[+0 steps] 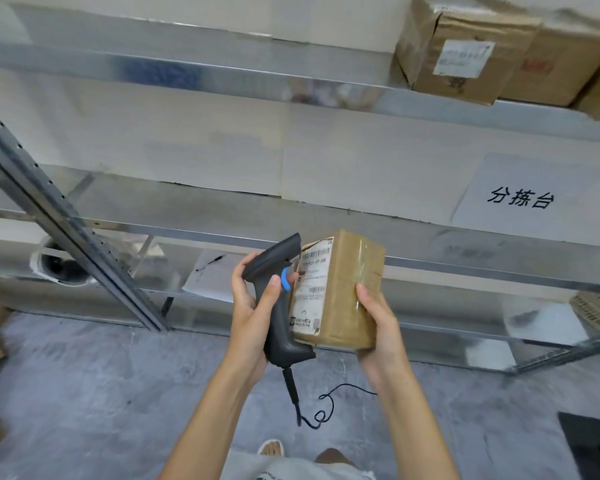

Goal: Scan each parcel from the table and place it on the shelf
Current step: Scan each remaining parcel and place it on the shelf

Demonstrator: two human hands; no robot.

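Both forearms are raised before a metal shelf. A black barcode scanner with a blue trigger is gripped by the left hand, thumb beside the trigger, its cord dangling over the grey floor. A taped cardboard parcel is held by the right hand, fingers curled round its side, label facing the scanner just beside it. Other boxes are stored on the upper shelf.

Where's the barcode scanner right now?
In the head view, centre frame: the left hand grips the scanner by its handle, right beside the labelled face of the parcel held by the right hand, before the metal shelf.
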